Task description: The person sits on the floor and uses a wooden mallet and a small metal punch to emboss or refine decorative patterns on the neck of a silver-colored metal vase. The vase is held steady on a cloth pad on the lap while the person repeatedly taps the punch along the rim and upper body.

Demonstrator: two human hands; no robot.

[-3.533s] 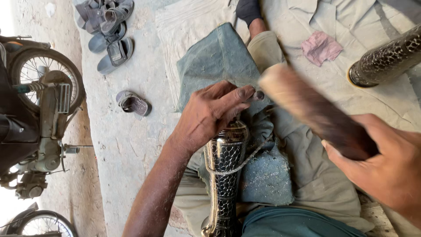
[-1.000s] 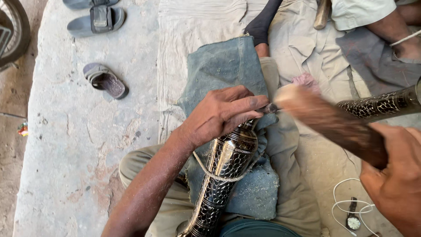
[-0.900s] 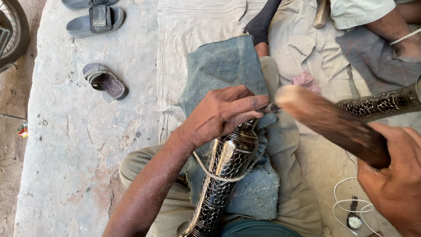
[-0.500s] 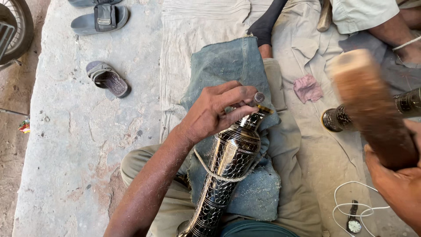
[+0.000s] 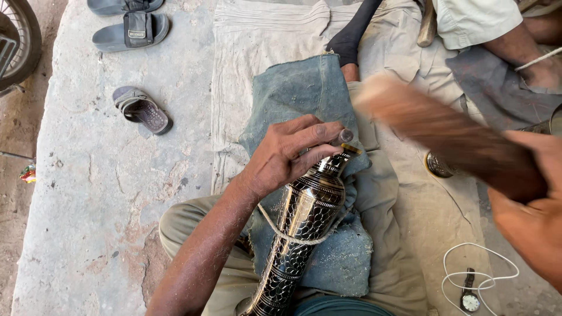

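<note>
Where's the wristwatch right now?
In the head view the wristwatch lies at the bottom right on the cloth, just inside the loop of white cord, below the right hand and right of the engraved metal vase.

No packages, signs or screens are in view. The nearest items to the subject:

1. A small crumpled wrapper (image 5: 27, 172) lies at the far left edge, on the ground just beside the concrete slab (image 5: 88, 222). It shows red, green and yellow patches; its shape is too small to resolve.

2. A grey sandal (image 5: 130, 31) at the top left carries a small dark rectangular label patch on its strap.

3. A wristwatch (image 5: 469, 297) lies at the lower right on the floor cloth (image 5: 257, 35). Its round white dial sits in a dark case on a dark strap, beside a white cable (image 5: 477, 263).
</note>
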